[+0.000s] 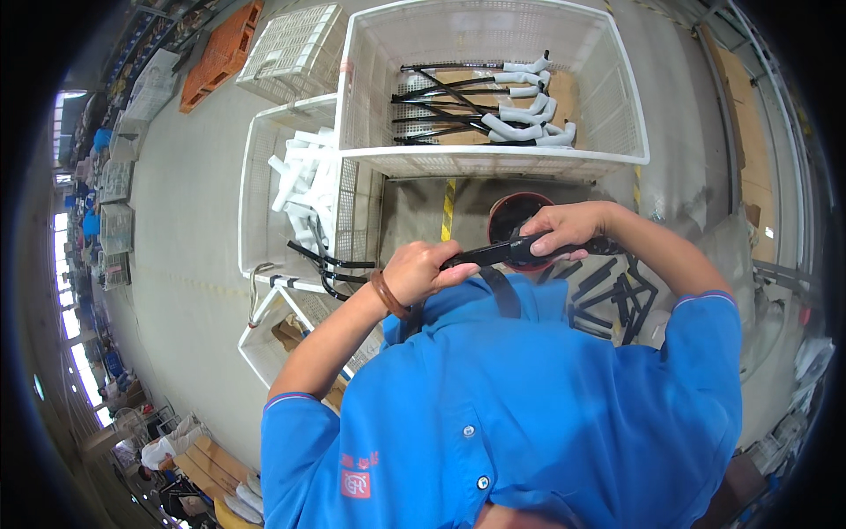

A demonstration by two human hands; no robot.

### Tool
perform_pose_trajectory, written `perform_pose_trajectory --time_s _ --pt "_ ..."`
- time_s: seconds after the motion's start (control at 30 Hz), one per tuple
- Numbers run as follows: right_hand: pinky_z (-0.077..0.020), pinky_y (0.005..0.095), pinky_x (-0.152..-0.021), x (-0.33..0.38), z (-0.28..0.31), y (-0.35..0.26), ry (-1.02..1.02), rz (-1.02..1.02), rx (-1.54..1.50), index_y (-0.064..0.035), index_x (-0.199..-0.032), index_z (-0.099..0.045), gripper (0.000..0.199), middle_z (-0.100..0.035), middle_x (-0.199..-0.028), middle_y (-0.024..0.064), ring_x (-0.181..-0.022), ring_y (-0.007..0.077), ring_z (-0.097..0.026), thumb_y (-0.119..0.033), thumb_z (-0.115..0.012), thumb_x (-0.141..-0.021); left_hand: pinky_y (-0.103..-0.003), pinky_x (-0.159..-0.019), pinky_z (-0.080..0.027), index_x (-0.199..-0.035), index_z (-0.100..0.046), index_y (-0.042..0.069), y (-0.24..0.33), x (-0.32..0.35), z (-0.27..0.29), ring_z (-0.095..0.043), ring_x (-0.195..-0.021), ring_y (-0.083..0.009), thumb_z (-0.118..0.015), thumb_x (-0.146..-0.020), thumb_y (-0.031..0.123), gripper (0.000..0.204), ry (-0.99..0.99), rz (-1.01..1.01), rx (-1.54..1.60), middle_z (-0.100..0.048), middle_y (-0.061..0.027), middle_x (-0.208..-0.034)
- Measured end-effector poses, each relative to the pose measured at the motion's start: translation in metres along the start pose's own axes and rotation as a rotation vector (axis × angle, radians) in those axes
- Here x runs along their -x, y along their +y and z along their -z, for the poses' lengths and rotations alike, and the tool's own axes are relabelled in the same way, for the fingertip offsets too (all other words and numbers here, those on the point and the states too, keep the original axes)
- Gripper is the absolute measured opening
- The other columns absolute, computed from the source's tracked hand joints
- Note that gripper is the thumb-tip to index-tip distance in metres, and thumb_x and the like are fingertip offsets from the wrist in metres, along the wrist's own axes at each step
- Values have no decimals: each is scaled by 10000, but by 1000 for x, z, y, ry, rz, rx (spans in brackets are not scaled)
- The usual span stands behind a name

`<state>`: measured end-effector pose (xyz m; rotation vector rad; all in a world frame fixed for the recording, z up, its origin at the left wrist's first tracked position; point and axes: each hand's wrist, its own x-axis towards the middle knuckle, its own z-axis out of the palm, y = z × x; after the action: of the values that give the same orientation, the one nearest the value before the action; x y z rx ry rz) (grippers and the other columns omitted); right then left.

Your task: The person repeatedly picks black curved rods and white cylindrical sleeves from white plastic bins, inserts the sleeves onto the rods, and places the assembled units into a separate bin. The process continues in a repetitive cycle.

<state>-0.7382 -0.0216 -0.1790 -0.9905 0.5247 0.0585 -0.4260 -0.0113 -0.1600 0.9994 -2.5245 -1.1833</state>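
Both hands grip one black bar (502, 253) held level at chest height: left hand (419, 271) clenched round its left end, right hand (564, 229) grasping its right end, above a red-rimmed drum (504, 212). Loose black parts (612, 295) lie on the floor under the right forearm. Ahead, big white crate (493, 160) holds black rods with white-wrapped ends (529, 119); left crate (256, 194) holds white pieces (304, 181) along its right wall.

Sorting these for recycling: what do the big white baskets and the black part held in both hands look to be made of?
White basket: likely moulded plastic, matt, with a fine perforated grid in its walls. Black part, held by the left hand and right hand: smooth, slightly glossy, maybe plastic or coated metal; the look leaves it open.
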Motion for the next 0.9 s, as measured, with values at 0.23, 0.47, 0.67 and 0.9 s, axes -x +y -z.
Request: perform_pose_trajectory --time_s 0.23,0.47,0.67,0.9 --pt "-353 189 -379 -5 4 16 -36 -32 -163 -19 -1151 -597 400 -518 -607 -11 -404 36 -465 -384 -545 -997 -431 -524 -453 -823 -638 45 3 2 0 -585 -571 -375 -679 -892 364 329 29 -34 -18 -578 -172 -621" --pt "-347 195 -379 4 -8 4 39 -13 52 -12 -1026 -613 386 -541 -625 -9 -430 37 -482 -392 -605 -959 -476 -517 -465 -788 -598 60 3 3 -5 -599 -587 -401 -634 -903 457 415 -27 -50 -95 -587 -177 -602" --pt "-495 448 -640 -22 -39 0 461 126 909 0 -893 -596 435 -628 -715 184 -719 366 -642 -393 -755 -799 -498 -579 -494 -842 -613 51 -1 -15 -21 -623 -652 -420 -631 -828 619 569 -73 0 -126 -620 -199 -646" --pt "-502 451 -644 -53 -39 -37 926 460 1147 -113 -907 -595 279 -663 -820 114 -780 341 -658 -188 -752 -690 -356 -606 -490 -984 -589 -6 4 -39 23 -633 -669 -187 -806 -812 340 444 77 1 229 -631 -90 -717"
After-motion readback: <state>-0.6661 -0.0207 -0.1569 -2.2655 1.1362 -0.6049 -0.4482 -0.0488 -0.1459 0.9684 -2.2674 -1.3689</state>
